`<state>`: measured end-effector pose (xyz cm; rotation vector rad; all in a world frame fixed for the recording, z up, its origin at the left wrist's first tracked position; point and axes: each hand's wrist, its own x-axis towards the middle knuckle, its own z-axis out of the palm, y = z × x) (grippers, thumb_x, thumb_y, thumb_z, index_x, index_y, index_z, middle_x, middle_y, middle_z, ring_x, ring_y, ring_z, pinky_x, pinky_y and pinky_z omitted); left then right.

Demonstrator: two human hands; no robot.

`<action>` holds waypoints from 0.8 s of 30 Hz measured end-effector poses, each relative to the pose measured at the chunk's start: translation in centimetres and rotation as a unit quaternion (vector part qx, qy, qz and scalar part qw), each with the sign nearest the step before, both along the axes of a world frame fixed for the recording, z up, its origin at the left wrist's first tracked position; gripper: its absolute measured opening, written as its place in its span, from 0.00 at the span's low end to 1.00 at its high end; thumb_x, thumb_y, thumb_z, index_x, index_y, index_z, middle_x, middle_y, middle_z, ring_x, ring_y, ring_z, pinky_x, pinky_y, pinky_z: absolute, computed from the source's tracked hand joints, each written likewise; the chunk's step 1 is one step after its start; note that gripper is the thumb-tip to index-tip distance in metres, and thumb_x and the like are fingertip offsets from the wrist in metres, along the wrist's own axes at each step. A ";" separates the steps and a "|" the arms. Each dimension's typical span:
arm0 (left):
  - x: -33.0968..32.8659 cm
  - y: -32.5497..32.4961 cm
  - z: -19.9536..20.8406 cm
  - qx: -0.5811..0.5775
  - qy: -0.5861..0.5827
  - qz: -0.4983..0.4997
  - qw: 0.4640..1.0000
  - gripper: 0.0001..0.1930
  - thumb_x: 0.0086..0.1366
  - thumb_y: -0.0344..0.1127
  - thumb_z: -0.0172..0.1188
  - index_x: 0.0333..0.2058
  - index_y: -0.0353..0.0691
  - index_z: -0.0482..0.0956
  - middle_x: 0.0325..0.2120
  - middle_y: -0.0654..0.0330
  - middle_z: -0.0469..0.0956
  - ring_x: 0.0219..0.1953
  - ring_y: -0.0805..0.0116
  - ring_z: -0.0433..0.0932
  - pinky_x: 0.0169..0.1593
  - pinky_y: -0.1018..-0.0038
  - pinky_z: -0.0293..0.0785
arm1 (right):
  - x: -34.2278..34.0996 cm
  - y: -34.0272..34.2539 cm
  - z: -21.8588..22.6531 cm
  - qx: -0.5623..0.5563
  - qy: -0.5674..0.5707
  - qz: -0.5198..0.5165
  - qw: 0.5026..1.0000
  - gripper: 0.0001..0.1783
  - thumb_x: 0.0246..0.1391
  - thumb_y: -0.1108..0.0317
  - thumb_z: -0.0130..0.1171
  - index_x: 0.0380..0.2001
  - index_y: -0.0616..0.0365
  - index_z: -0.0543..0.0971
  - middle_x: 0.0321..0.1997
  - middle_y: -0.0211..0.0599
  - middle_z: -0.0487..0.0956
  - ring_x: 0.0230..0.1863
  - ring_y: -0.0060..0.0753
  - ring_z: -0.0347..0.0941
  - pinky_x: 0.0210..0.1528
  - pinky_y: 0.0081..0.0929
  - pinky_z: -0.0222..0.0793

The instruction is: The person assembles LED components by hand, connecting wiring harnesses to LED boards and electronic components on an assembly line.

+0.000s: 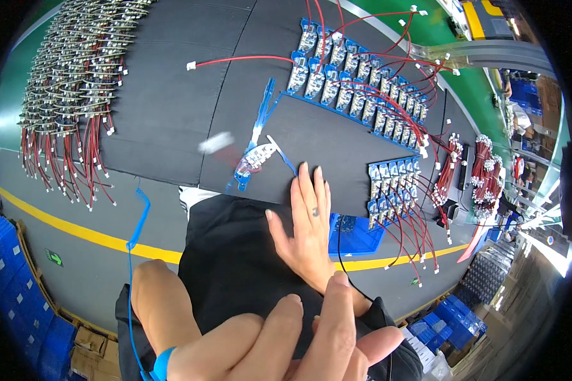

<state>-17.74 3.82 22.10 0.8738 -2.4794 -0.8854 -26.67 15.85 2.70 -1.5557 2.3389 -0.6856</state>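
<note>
My right hand [310,213] lies flat on the black tabletop [343,136], fingers stretched out and apart, nothing under it that I can see. Its fingertips are close to the lower end of a thin blue strip [286,157]. Left of that strip lies a small circuit board [255,159] with blue edging; a blurred white connector [216,143] on reddish wires is beside it. A longer blue strip [265,108] stretches away above the board. My left hand [286,343], with a blue wrist strap [163,363], is raised close to the camera, fingers apart, with nothing visible in it.
Rows of blue-edged circuit boards [356,89] with red wires lie at the far right, a smaller group [393,184] nearer. Many wired boards [76,70] are stacked at left. Bundled red cables [483,168] lie at right. A blue cord [131,279] hangs from the table. Below is a blue bin [362,241].
</note>
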 end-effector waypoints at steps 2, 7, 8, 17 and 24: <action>-0.2 -0.3 0.0 0.036 0.020 -0.034 0.999 0.19 0.48 0.50 0.67 0.25 0.38 0.82 0.13 0.68 0.70 0.12 0.78 0.61 0.19 0.78 0.50 | -0.4 -1.3 -0.2 -0.029 0.000 0.005 1.000 0.32 0.46 0.69 0.65 0.53 0.73 0.68 0.64 0.57 0.62 0.65 0.63 0.56 0.63 0.54 0.53; 2.6 0.2 -4.2 0.097 0.015 -0.225 0.969 0.22 0.45 0.53 0.72 0.15 0.45 0.71 0.22 0.68 0.78 0.12 0.81 0.66 0.17 0.77 0.53 | -2.6 -3.1 -1.4 -0.104 0.042 -0.055 0.992 0.16 0.46 0.74 0.63 0.41 0.59 0.77 0.44 0.38 0.75 0.45 0.44 0.69 0.46 0.38 0.64; 3.0 -0.5 -6.3 0.098 0.037 -0.269 0.957 0.20 0.46 0.51 0.71 0.16 0.44 0.73 0.21 0.68 0.78 0.13 0.79 0.68 0.17 0.77 0.56 | -2.7 -3.7 -1.3 -0.104 0.022 -0.062 0.992 0.15 0.46 0.75 0.62 0.41 0.58 0.77 0.42 0.38 0.75 0.42 0.43 0.70 0.44 0.36 0.65; 3.4 -2.7 -16.2 0.168 0.074 0.179 0.967 0.11 0.61 0.29 0.60 0.43 0.34 0.76 0.28 0.57 0.76 0.22 0.72 0.74 0.25 0.76 0.70 | -3.6 -4.4 0.2 -0.092 -0.091 -0.072 0.989 0.07 0.52 0.79 0.57 0.36 0.63 0.77 0.35 0.48 0.75 0.36 0.52 0.73 0.40 0.39 0.69; 2.5 -4.0 -17.7 0.115 0.080 0.063 0.988 0.11 0.63 0.39 0.58 0.39 0.39 0.75 0.33 0.56 0.73 0.26 0.53 0.78 0.29 0.61 0.73 | -4.3 -2.8 2.1 -0.057 -0.295 -0.065 0.951 0.02 0.56 0.81 0.53 0.33 0.64 0.73 0.32 0.30 0.69 0.29 0.15 0.65 0.30 0.14 0.61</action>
